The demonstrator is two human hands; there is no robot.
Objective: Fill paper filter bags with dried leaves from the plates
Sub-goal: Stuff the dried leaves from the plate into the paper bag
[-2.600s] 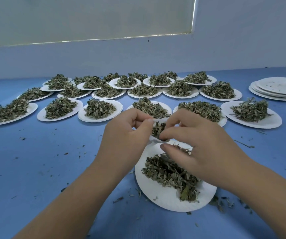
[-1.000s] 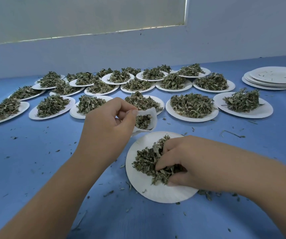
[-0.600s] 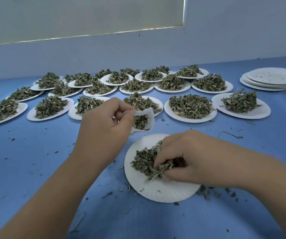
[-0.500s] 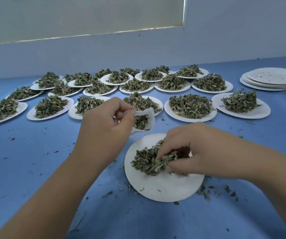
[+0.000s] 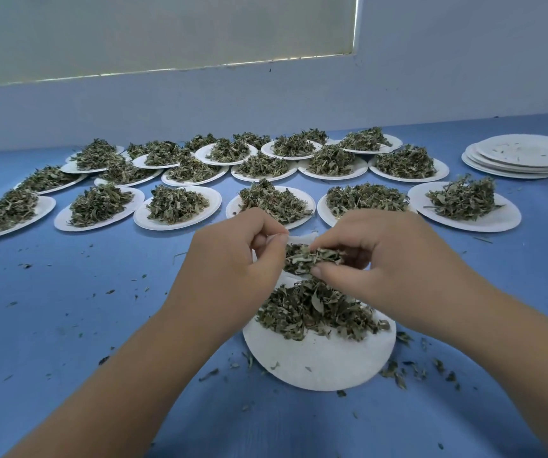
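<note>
Head view, looking down over a blue table (image 5: 67, 325). Near the middle, left hand (image 5: 229, 269) curled, thumb and fingers pinching the left edge of a small white paper filter bag (image 5: 301, 239), held up just above the far rim of the nearest plate (image 5: 319, 361). Mouth of the bag facing right, dried leaves showing inside. Right hand (image 5: 388, 259) just beside it, fingertips and thumb closed round a pinch of dried leaves (image 5: 312, 257), pressed up to the bag's opening; where pinch ends and bag contents begin, hard to tell. Hands nearly touching, bag mostly hidden between them. Both forearms (image 5: 117, 375) bare, reaching in from the near edge, left from near left, right from near right. Just nearer than the hands, nearest plate white, round, with a loose pile of leaves (image 5: 319, 312) on its far half and its near half bare. Crumbs of leaf (image 5: 398, 371) scattered on the table round the plate, thickest to its right. Farther off, rows of white plates (image 5: 214, 198) each heaped with leaves, spread from far left to right across the table, several overlapping at the back. At far right, a stack of empty plates (image 5: 524, 155), well apart from the hands. Beyond the table, a pale wall (image 5: 266, 100) and a drawn window blind (image 5: 133, 34).
</note>
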